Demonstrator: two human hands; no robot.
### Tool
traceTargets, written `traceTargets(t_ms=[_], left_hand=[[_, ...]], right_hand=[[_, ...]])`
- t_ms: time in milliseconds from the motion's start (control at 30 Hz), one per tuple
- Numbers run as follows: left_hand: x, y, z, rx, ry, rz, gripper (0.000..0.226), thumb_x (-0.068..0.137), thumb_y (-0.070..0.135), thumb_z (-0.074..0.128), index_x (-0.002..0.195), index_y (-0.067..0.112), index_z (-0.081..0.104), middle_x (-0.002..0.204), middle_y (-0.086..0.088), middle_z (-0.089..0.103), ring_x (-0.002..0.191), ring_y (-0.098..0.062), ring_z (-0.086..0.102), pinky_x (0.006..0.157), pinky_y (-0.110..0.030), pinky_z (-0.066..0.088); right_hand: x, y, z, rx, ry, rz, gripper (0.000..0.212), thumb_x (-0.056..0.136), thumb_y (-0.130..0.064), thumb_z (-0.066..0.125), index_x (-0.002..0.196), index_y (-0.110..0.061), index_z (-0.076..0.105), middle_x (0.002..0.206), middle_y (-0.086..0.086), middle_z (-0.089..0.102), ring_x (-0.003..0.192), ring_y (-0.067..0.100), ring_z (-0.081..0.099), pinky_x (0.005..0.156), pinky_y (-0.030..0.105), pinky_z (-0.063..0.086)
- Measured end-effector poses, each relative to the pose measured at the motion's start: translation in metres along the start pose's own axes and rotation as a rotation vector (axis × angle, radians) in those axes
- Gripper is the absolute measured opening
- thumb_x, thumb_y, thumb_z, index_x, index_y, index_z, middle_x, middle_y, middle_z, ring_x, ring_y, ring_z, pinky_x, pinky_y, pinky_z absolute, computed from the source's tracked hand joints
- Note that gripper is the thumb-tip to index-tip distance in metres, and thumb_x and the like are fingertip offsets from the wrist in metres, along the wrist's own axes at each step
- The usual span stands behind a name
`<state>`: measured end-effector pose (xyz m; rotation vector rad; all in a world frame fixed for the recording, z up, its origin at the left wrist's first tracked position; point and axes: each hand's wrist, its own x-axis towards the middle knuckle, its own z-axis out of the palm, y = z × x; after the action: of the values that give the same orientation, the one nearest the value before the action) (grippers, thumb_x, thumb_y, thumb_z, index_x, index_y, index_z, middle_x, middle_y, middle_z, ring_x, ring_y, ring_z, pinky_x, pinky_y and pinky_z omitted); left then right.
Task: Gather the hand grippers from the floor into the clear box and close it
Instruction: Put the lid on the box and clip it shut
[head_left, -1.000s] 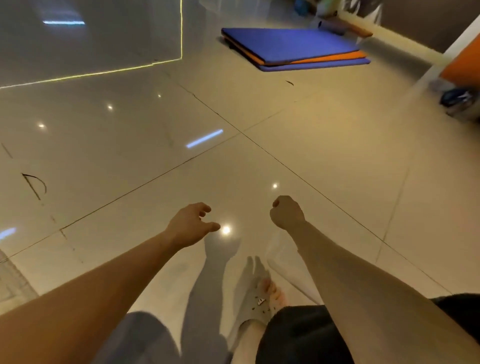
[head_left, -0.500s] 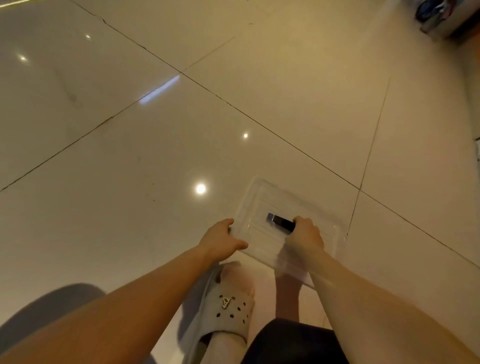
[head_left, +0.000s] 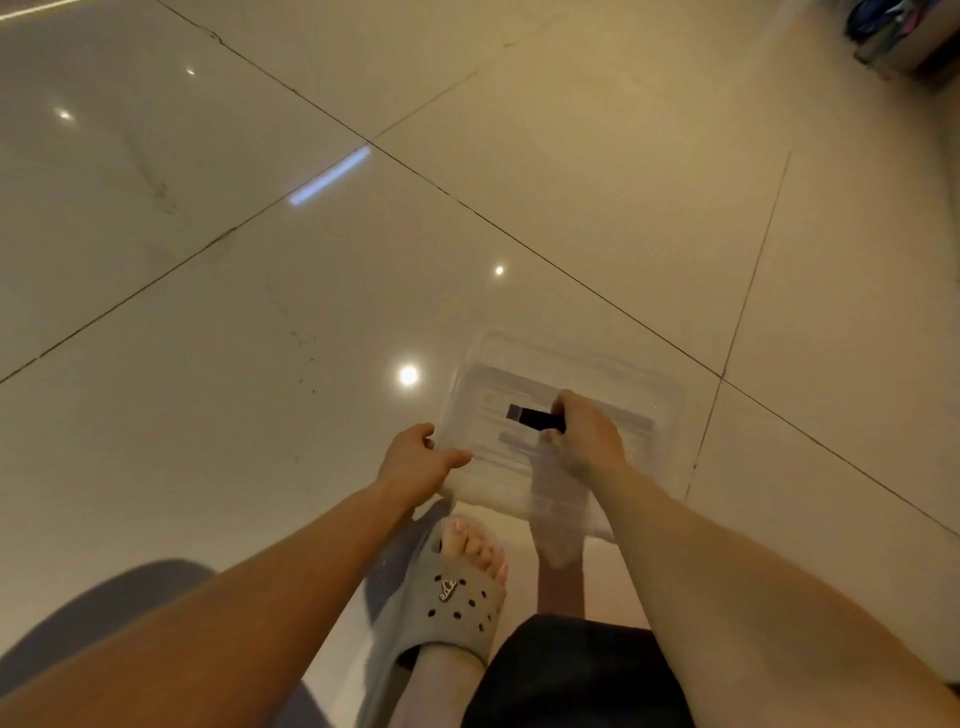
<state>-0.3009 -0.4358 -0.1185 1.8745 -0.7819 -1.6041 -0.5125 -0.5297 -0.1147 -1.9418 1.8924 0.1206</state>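
We log glossy cream floor tiles, dark grout lines crossing; round lamp glare on tile, blurred clutter far beyond it.

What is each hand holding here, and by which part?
The right hand grips the black handle on the clear box lid. The left hand holds the box's near-left edge.

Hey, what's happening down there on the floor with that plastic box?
A person is bending over a clear box that sits on the tiled floor. The left hand grips the box's near left edge, steadying it. The right hand is over the middle of the box, closed around the end of a dark handle, which looks like one of the hand grippers. Whether a lid is on cannot be told. A foot in a grey slipper stands just in front of the box.
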Motion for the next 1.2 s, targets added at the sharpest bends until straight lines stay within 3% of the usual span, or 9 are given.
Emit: traceTargets(t_ms=[67, 133, 200, 267, 400, 567, 800, 1000, 1200], left_hand=[[-0.012, 0.006, -0.02, -0.022, 0.078, 0.035, 0.052, 0.093, 0.025, 0.071, 0.139, 0.01, 0.052, 0.117, -0.002, 0.058, 0.105, -0.024, 0.059, 0.074, -0.032, 0.053], [-0.023, 0.011, -0.048, -0.04, 0.178, 0.097, 0.028, 0.095, 0.026, 0.069, 0.121, 0.018, 0.064, 0.111, -0.001, 0.066, 0.104, -0.024, 0.064, 0.076, -0.033, 0.055], [-0.036, 0.014, -0.083, -0.047, 0.278, 0.171, 0.039, 0.096, 0.026, 0.067, 0.134, 0.02, 0.062, 0.113, 0.001, 0.068, 0.102, -0.02, 0.065, 0.094, -0.036, 0.053], [-0.059, 0.018, -0.122, -0.037, 0.402, 0.218, 0.052, 0.097, 0.028, 0.066, 0.147, 0.022, 0.052, 0.121, -0.001, 0.067, 0.103, -0.016, 0.062, 0.094, -0.03, 0.046], [-0.113, 0.013, -0.198, -0.088, 0.615, 0.291, 0.051, 0.096, 0.03, 0.066, 0.145, 0.025, 0.055, 0.112, 0.001, 0.071, 0.101, -0.014, 0.067, 0.093, -0.031, 0.05], [-0.202, -0.019, -0.284, -0.178, 0.9, 0.324, 0.05, 0.097, 0.029, 0.066, 0.145, 0.023, 0.055, 0.104, 0.002, 0.073, 0.092, -0.011, 0.069, 0.077, -0.023, 0.052], [-0.319, -0.095, -0.378, -0.339, 1.244, 0.251, 0.054, 0.09, 0.044, 0.071, 0.134, 0.014, 0.065, 0.116, -0.003, 0.074, 0.101, -0.016, 0.07, 0.099, -0.04, 0.055], [-0.398, -0.159, -0.417, -0.436, 1.369, 0.201, 0.039, 0.083, 0.054, 0.075, 0.107, 0.023, 0.079, 0.095, 0.01, 0.077, 0.089, -0.009, 0.072, 0.084, -0.046, 0.061], [-0.448, -0.186, -0.471, -0.491, 1.44, 0.162, 0.041, 0.083, 0.032, 0.08, 0.122, 0.019, 0.072, 0.097, 0.003, 0.075, 0.089, -0.015, 0.071, 0.089, -0.045, 0.059]], right_hand=[[0.001, -0.026, -0.014, 0.029, 0.035, -0.09, 0.016, 0.094, -0.02, 0.065, 0.105, -0.016, 0.054, 0.104, 0.003, 0.058, 0.085, 0.026, 0.053, 0.069, 0.034, 0.036], [0.003, -0.059, -0.027, 0.087, 0.077, -0.175, 0.018, 0.095, -0.021, 0.066, 0.111, -0.017, 0.057, 0.109, 0.002, 0.056, 0.088, 0.024, 0.052, 0.073, 0.033, 0.037], [0.002, -0.099, -0.04, 0.135, 0.112, -0.259, 0.021, 0.096, -0.024, 0.065, 0.115, -0.02, 0.059, 0.109, 0.001, 0.055, 0.089, 0.023, 0.053, 0.075, 0.033, 0.04], [-0.003, -0.141, -0.049, 0.163, 0.145, -0.342, 0.022, 0.096, -0.028, 0.065, 0.117, -0.024, 0.059, 0.108, 0.001, 0.056, 0.089, 0.023, 0.056, 0.075, 0.035, 0.044], [-0.029, -0.235, -0.057, 0.202, 0.177, -0.532, 0.022, 0.096, -0.032, 0.065, 0.116, -0.025, 0.06, 0.102, -0.001, 0.056, 0.084, 0.022, 0.056, 0.071, 0.032, 0.039], [-0.088, -0.369, -0.057, 0.202, 0.14, -0.812, 0.024, 0.093, -0.038, 0.067, 0.113, -0.028, 0.058, 0.099, -0.001, 0.06, 0.083, 0.023, 0.06, 0.068, 0.034, 0.042], [-0.203, -0.534, -0.036, 0.058, 0.087, -1.173, 0.024, 0.091, -0.045, 0.066, 0.11, -0.03, 0.06, 0.102, 0.0, 0.065, 0.088, 0.025, 0.061, 0.067, 0.033, 0.039], [-0.295, -0.623, -0.016, -0.091, -0.038, -1.41, 0.024, 0.095, -0.041, 0.066, 0.116, -0.029, 0.062, 0.104, -0.004, 0.061, 0.093, 0.022, 0.058, 0.076, 0.034, 0.047], [-0.366, -0.705, 0.007, -0.332, -0.274, -1.554, 0.022, 0.092, -0.031, 0.072, 0.113, -0.028, 0.065, 0.117, 0.003, 0.066, 0.1, 0.023, 0.06, 0.085, 0.035, 0.049]])
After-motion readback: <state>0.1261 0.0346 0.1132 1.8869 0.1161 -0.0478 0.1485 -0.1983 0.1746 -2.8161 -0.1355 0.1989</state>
